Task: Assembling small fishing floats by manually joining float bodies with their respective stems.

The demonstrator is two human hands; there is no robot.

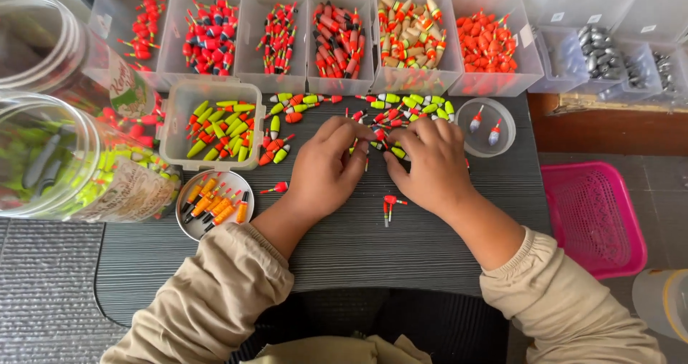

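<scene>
Sorting step: small fishing floats [380, 143] are picked over mid-tabletop [430, 249].
Left hand [326, 170] and right hand [430, 167] are curled, fingertips pinching floats from the loose pile; a careful single-piece pinch is likely needed next.

2 label-wrapped clear jars [79, 156] far left, on side.

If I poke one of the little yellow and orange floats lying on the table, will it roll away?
Probably a little. The floats look rounded and tapered, so one would likely roll in a curve, not straight. They seem small and light, so a poke from a hand could scatter them. The table has fine ridges, which may slow them.
</scene>
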